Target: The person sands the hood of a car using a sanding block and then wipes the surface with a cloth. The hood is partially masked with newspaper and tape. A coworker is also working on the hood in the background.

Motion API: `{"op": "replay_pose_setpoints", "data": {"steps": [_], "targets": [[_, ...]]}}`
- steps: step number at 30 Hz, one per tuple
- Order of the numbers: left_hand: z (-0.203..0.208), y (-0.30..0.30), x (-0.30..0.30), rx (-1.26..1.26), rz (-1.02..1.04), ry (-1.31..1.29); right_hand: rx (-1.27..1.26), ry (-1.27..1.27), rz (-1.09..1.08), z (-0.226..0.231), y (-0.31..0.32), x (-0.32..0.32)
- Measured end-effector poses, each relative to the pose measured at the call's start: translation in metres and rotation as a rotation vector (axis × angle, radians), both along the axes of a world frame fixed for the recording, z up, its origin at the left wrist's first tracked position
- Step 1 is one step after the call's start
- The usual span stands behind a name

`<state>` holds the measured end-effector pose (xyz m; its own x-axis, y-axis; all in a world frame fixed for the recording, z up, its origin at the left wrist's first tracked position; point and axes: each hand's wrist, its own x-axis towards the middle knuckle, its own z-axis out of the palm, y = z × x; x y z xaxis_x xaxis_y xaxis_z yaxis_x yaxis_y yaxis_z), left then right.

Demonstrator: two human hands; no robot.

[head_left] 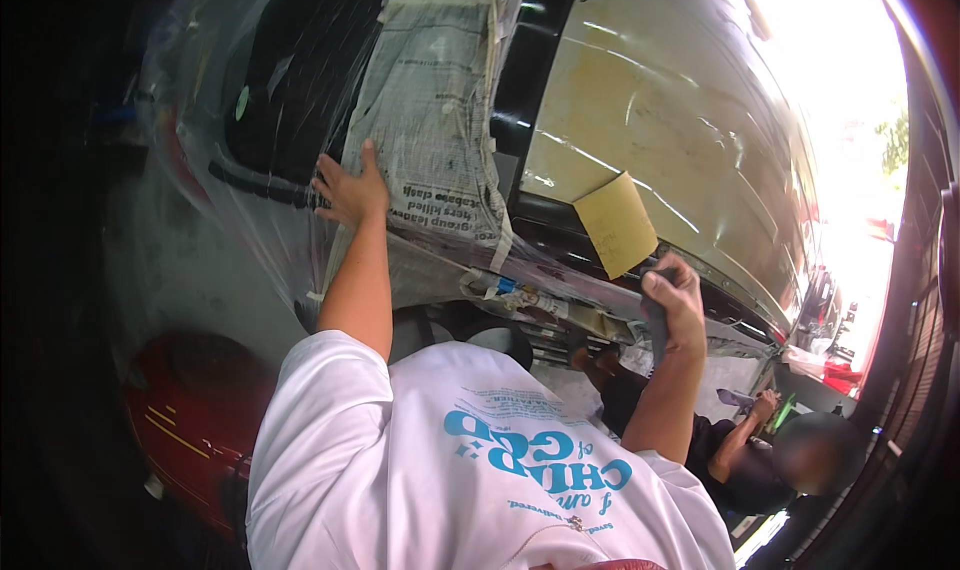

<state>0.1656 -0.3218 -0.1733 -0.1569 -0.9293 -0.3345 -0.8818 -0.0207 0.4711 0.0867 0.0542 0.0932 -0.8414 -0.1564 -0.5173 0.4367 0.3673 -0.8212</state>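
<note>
My left hand [354, 188] lies with fingers spread on the newspaper [430, 120] and clear plastic film [300, 160] that cover part of a car. My right hand [676, 295] is closed around a dark grey, limp-looking thing [655, 315]; its kind does not show clearly. Just beyond that hand, a yellow sheet of paper [617, 226], perhaps sandpaper, rests at a tilt over the edge of the car's dull tan-coloured panel [670, 110]. Whether my right fingers touch the sheet, I cannot tell.
A co-worker in dark clothes [725, 440] is low down at the right, holding something in one hand. A red car part [190, 430] is at the lower left. Black trim [530, 80] runs between the newspaper and the tan panel.
</note>
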Motion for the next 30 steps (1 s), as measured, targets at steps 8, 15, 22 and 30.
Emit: {"op": "replay_pose_setpoints", "data": {"steps": [8, 15, 22, 30], "targets": [[0.001, 0.001, 0.003, 0.028, 0.028, 0.114, -0.108, -0.141, -0.156, -0.036, 0.059, 0.073], [0.019, 0.006, 0.008, -0.147, -0.087, 0.203, -0.380, -0.087, -0.499, -0.051, 0.112, 0.124], [0.140, 0.181, -0.034, -0.144, -0.922, 0.866, -0.455, -0.067, -0.675, -0.066, 0.155, 0.165], [0.150, 0.268, -0.057, -0.085, -1.188, 0.465, -0.418, 0.068, -0.764, -0.091, 0.186, 0.225]]}}
